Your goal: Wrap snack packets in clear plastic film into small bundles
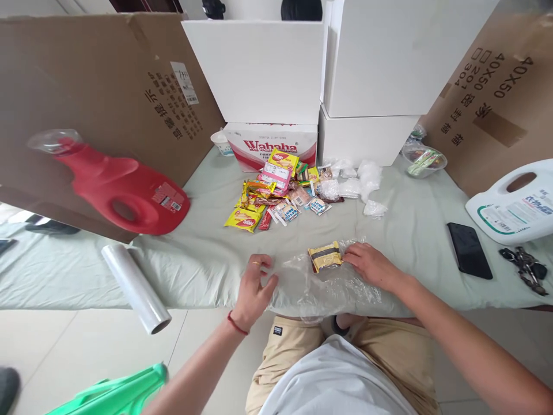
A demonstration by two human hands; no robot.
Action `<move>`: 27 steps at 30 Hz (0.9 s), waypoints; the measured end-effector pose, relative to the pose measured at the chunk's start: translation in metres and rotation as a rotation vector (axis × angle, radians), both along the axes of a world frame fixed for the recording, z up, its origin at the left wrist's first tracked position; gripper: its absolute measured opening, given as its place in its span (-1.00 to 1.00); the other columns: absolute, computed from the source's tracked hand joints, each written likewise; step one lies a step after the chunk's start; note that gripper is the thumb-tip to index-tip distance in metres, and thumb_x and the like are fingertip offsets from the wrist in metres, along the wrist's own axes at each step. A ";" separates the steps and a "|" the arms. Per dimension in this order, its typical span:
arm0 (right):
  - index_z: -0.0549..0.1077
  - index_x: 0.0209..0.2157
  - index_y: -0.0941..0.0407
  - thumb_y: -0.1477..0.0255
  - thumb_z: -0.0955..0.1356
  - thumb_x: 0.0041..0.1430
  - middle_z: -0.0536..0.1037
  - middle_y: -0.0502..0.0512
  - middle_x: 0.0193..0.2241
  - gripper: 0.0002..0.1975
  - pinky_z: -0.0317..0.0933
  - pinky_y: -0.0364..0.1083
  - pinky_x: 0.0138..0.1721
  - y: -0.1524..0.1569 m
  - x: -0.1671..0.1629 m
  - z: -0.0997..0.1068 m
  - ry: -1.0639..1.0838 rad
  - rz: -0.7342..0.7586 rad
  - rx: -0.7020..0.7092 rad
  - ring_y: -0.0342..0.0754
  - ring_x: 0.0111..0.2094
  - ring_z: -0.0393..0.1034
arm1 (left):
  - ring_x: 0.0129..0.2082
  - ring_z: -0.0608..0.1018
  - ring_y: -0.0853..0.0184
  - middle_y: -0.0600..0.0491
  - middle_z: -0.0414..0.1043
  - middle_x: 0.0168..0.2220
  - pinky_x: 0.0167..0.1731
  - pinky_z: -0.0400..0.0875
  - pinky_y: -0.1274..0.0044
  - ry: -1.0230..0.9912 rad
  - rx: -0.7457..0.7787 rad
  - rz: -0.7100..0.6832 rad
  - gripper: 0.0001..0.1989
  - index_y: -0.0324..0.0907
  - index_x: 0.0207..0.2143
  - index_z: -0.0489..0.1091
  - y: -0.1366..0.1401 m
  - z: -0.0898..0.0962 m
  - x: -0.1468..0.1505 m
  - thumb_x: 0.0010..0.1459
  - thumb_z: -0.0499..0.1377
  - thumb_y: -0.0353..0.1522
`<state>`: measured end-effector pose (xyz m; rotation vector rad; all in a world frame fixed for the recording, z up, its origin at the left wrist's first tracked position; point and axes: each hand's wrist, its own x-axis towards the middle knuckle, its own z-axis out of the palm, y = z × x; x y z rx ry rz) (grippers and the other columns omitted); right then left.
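A small yellow snack packet with a dark band lies on a crumpled sheet of clear plastic film near the bed's front edge. My right hand has its fingers closed at the packet's right end. To the left of the film, my left hand is open, thumb and fingers curved apart with nothing visible between them. Beyond both hands is a pile of mixed snack packets. At its right side sit several film-wrapped bundles.
A plastic film roll overhangs the front edge on the left, near a red jug. White boxes and a printed carton stand behind the pile. At right are a phone, keys and a white jug.
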<state>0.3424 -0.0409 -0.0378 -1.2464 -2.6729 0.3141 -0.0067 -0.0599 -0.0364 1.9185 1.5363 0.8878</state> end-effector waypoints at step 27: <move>0.59 -0.40 0.05 0.62 0.32 0.06 0.37 -0.03 0.31 -0.76 0.27 0.14 -0.03 -0.009 -0.031 0.024 -0.134 0.267 -0.087 0.11 -0.03 0.38 | -0.60 0.37 0.36 0.14 0.37 -0.57 -0.55 0.22 0.53 -0.212 -0.382 0.574 -0.72 -0.14 -0.36 0.43 0.013 -0.023 0.007 0.12 0.15 -0.11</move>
